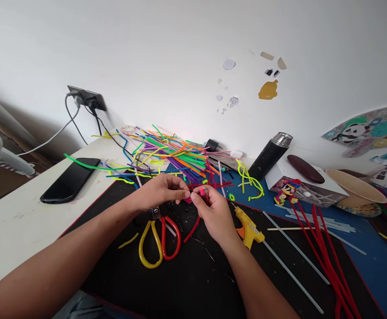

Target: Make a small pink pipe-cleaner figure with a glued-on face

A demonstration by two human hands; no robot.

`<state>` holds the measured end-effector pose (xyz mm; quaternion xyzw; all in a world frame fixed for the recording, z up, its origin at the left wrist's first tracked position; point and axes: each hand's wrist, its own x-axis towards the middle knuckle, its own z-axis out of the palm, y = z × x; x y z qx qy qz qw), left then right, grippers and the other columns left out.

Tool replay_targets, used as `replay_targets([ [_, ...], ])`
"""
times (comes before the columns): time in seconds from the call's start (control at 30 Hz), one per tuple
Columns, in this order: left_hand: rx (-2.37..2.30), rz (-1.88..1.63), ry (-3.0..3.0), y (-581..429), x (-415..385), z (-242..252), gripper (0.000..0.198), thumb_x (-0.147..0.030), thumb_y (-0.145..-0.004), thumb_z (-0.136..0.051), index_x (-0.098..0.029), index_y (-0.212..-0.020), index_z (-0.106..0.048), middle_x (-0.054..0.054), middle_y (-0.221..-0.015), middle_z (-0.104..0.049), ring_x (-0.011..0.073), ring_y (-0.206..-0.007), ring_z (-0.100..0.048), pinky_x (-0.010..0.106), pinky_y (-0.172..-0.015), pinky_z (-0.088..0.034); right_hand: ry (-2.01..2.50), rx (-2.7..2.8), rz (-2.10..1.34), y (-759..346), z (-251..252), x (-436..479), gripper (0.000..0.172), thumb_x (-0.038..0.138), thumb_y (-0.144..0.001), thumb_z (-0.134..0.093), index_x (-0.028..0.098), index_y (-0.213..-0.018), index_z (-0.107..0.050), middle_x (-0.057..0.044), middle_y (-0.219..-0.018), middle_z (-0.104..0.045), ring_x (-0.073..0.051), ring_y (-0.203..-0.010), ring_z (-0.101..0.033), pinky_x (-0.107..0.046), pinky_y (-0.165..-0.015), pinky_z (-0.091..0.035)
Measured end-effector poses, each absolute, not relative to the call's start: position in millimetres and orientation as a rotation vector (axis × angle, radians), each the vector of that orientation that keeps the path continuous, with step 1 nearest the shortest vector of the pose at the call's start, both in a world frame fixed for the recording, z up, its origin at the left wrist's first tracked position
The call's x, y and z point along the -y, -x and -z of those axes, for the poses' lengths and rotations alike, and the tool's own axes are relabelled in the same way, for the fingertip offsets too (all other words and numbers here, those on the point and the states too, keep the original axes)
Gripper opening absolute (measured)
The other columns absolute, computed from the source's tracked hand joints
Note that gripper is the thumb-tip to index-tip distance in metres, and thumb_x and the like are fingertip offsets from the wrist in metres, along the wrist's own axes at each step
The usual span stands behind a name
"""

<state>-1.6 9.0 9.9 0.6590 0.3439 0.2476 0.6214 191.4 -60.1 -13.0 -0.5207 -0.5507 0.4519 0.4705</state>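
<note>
Both my hands meet over a black mat (187, 283). My left hand (162, 191) is closed, its fingertips pinching a small pink and red pipe-cleaner piece (202, 192). My right hand (213, 212) is closed on the same piece from the other side. A red pipe cleaner (192, 229) trails down from under my right hand. Scissors (158, 237) with one yellow and one red handle lie just below my hands. A yellow glue gun (248, 226) lies to the right of my right wrist.
A heap of coloured pipe cleaners (173, 155) lies behind my hands. A black phone (70, 179) rests at the left, a black flask (269, 155) at the back right. Several red pipe cleaners (323, 252) and clear glue sticks (296, 250) lie at the right. A wall socket (86, 97) holds cables.
</note>
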Motion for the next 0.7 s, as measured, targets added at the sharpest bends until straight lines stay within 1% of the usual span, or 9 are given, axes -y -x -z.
replay_targets([
  [0.23,-0.787,-0.546,-1.511,0.0,-7.6,-10.8,0.026,-0.04,-0.079,-0.082,-0.014,-0.08,-0.077,0.0,-0.068,-0.066,0.0113,-0.061,-0.054,0.023,-0.059,-0.042,1.305,1.373,-1.073,-189.5,10.0,62.7,0.021,0.041,-0.091,-0.064,0.021,-0.087,-0.061,0.005,-0.066,-0.046,-0.011,-0.053,-0.038,-0.026,-0.05,-0.031],
  [0.53,-0.79,-0.501,-1.532,3.7,-9.4,-11.7,0.026,-0.041,-0.08,-0.08,-0.015,-0.081,-0.077,-0.001,-0.065,-0.064,0.0112,-0.06,-0.054,0.023,-0.059,-0.039,1.28,1.367,-1.108,-190.0,10.3,61.2,0.023,0.043,-0.092,-0.066,0.021,-0.088,-0.062,0.006,-0.066,-0.045,-0.011,-0.053,-0.036,-0.026,-0.049,-0.029],
  [0.7,-0.787,-0.473,-1.551,6.4,-11.2,-11.1,0.026,-0.041,-0.081,-0.081,-0.015,-0.082,-0.079,-0.001,-0.067,-0.066,0.0113,-0.061,-0.054,0.023,-0.059,-0.039,1.273,1.382,-1.141,-191.3,11.7,62.4,0.024,0.044,-0.092,-0.067,0.021,-0.09,-0.063,0.006,-0.065,-0.043,-0.011,-0.052,-0.035,-0.025,-0.049,-0.028],
])
